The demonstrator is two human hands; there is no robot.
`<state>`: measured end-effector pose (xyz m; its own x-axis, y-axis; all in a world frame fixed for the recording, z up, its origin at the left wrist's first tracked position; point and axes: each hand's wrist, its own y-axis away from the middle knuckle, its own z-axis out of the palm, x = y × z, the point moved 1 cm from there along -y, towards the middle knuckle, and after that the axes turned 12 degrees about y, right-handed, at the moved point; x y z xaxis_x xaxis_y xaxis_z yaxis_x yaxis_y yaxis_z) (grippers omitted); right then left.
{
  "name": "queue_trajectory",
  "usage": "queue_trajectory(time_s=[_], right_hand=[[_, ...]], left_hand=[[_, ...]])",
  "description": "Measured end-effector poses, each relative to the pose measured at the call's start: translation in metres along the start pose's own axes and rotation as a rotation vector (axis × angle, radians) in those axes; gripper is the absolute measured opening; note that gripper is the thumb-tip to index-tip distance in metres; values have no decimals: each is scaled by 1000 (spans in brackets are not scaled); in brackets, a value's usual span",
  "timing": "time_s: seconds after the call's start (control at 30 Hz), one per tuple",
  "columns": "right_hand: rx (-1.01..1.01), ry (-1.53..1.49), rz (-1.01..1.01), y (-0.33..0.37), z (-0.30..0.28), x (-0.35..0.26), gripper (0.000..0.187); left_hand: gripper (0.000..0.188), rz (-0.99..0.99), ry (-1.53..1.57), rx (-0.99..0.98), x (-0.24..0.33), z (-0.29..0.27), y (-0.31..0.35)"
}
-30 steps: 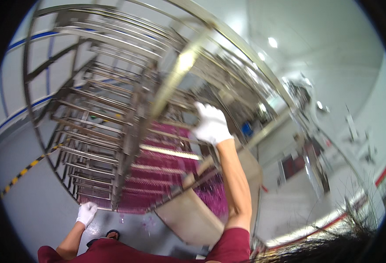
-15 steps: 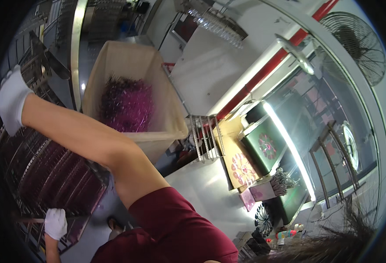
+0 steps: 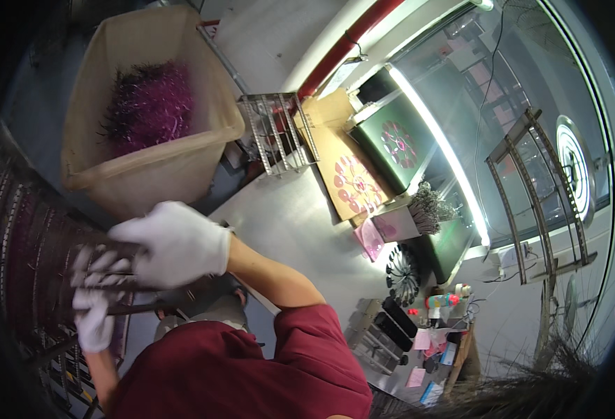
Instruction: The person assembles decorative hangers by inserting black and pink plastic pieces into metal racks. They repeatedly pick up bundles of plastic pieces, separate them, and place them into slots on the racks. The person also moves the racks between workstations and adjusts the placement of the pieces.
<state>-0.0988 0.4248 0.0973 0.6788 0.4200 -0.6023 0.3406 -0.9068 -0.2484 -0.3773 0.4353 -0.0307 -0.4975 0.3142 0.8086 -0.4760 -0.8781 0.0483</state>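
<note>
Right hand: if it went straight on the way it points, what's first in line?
Most likely the metal rack at the left of the picture. The right hand points left toward it, but blur leaves the depth unclear; the left hand lies close, just below that line.

Metal table (image 3: 272, 216) seen from above. Around its bare middle: cardboard sheet (image 3: 328, 150) at 1 o'clock, grey metal rack (image 3: 376, 342) at 5, and, apparently, black spoked disc (image 3: 402, 272) and small bottles (image 3: 442, 302) at 4.
</note>
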Motion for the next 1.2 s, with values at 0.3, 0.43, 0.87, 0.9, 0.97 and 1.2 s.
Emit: queue_trajectory(time_s=[0.3,0.43,0.87,0.9,0.97,1.2], right_hand=[[240,718,1366,380,-79,379,27],[220,963,1750,478,-148,505,32],[899,750,1326,476,-265,538,40],[877,1092,1153,483,-293,563,38],[976,882,1405,509,-344,613,39],[714,986,1614,551,-405,706,39]], left_hand=[[58,-865,518,456,-275,127,-34],[62,-861,574,387,-316,150,-26],[30,-1075,26,374,-354,167,-12],[29,-1085,29,347,-351,161,-10],[33,-1072,-90,226,-342,145,-4],[34,-923,-366,641,-285,76,55]])
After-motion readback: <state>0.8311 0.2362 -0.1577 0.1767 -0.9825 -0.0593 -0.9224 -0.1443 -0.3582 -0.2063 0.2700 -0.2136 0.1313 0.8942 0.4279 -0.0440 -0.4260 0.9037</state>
